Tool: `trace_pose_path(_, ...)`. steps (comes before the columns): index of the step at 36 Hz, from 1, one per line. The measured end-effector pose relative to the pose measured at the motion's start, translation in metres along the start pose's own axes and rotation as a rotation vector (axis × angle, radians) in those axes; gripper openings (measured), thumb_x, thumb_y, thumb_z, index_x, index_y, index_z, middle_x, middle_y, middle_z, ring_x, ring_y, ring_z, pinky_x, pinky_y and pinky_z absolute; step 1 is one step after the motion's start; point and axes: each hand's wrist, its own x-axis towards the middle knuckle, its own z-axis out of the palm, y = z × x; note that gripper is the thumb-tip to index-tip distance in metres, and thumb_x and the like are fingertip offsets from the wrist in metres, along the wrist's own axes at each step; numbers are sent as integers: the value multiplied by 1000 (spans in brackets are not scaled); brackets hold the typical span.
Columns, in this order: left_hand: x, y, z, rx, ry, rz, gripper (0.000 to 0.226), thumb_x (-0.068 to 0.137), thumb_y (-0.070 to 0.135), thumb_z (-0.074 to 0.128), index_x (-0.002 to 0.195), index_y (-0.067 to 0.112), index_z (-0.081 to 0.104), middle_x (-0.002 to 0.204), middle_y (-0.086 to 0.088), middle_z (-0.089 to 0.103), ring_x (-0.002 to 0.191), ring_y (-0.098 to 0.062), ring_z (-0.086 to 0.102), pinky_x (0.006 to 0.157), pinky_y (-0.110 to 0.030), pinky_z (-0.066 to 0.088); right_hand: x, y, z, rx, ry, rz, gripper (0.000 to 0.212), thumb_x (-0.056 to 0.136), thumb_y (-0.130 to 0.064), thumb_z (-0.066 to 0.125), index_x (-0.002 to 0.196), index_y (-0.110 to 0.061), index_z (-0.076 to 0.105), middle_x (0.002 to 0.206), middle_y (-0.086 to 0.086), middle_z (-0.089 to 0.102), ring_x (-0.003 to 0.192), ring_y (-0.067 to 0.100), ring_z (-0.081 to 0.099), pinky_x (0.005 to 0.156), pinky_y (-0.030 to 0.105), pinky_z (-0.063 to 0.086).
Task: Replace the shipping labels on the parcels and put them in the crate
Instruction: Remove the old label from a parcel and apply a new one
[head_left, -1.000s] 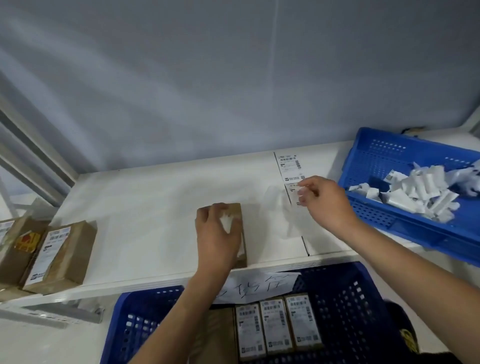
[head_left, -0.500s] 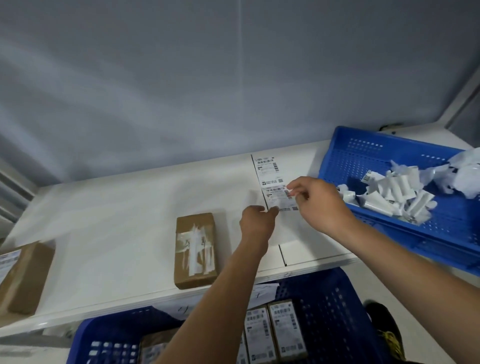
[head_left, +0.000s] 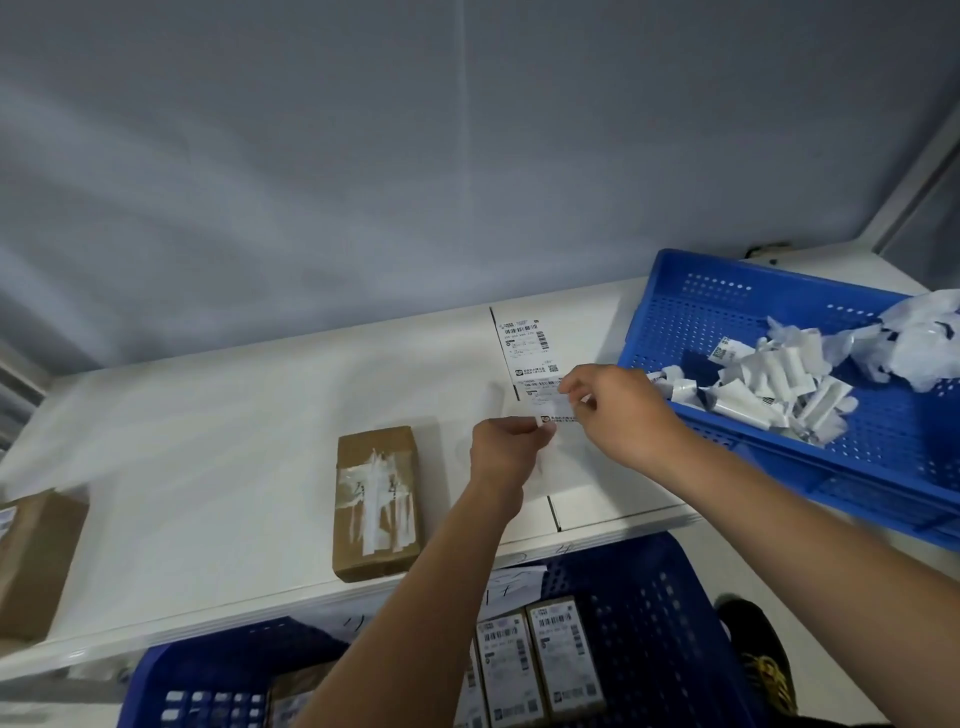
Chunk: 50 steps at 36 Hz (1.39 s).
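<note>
A brown parcel (head_left: 377, 501) lies on the white table (head_left: 208, 457), its top showing torn white label remains. To its right a strip of shipping labels (head_left: 524, 340) lies on the table. My right hand (head_left: 618, 410) pinches the near label (head_left: 548, 402) of that strip at its upper edge. My left hand (head_left: 506, 454) pinches the same label's lower left corner. Below the table edge stands a blue crate (head_left: 670, 613) holding parcels with fresh labels (head_left: 540, 665).
A blue tray (head_left: 727, 312) with crumpled label scraps (head_left: 779, 379) sits at the right on the table. Another brown parcel (head_left: 31, 561) lies at the table's left edge. A grey wall rises behind the table.
My left hand left the brown parcel and moved right to the label strip, where it now pinches the label with my right hand. The view shifted right.
</note>
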Motion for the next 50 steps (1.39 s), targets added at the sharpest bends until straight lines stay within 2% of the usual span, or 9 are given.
trace_pose_path(4,-4,-2,-2,-88,-40,10,9,87,13,81,89,17,73,83,5,68,82,-12,59,85,-31,49,-1,-2,0,-37,-25,-25,24,96,-9,61,116,-18,71,108,0,70,98,17,65,87,23,47)
trace_pose_path(6,-3,-4,-3,-93,-30,23,17,86,11,81,101,13,72,86,4,69,86,-12,61,92,-33,50,-3,-4,0,-42,-35,-28,22,97,-10,60,114,-17,72,107,1,71,99,18,65,87,23,48)
trace_pose_path(10,-3,-2,-5,-86,-43,63,26,87,9,81,111,7,72,86,5,69,81,-8,62,90,-30,50,-3,-6,-1,-54,-48,-26,22,96,-13,63,116,-18,72,110,2,71,102,18,65,91,26,49)
trace_pose_path(14,-5,2,-7,-69,-118,133,9,90,6,77,96,10,72,77,-3,55,73,-16,47,75,-27,42,-3,-8,-4,-71,-63,-35,23,94,-19,69,117,-18,73,108,4,73,101,20,67,88,25,48)
trace_pose_path(17,-4,5,-9,-42,-152,159,12,90,5,76,84,13,70,74,-2,50,71,-15,42,70,-25,41,-4,-8,-5,-70,-55,-32,24,94,-20,70,117,-19,73,110,4,73,101,19,66,87,23,46)
trace_pose_path(23,-2,5,-11,-49,-60,159,18,86,8,81,103,12,75,86,1,74,72,-3,65,74,-21,48,-4,-11,-7,-45,-49,-28,25,92,-29,73,116,-21,74,111,3,72,101,20,65,80,21,41)
trace_pose_path(32,-1,6,-10,-5,-58,223,23,86,12,82,108,13,79,99,1,77,79,-7,65,78,-23,48,-1,-8,-6,-63,-30,-26,19,94,-24,70,112,-21,75,109,3,73,99,20,66,83,26,49)
trace_pose_path(44,0,10,-11,-8,-63,269,14,85,10,83,95,18,78,86,4,71,78,-5,64,72,-15,45,4,-9,-4,-30,-5,-20,18,98,-20,64,109,-18,77,108,4,75,102,24,66,90,31,51)
trace_pose_path(50,1,8,-14,5,-86,268,23,85,11,82,108,11,79,90,5,72,80,-2,64,76,-16,46,4,-12,-5,16,-16,-20,17,93,-27,71,104,-17,78,103,4,75,95,21,66,88,33,52)
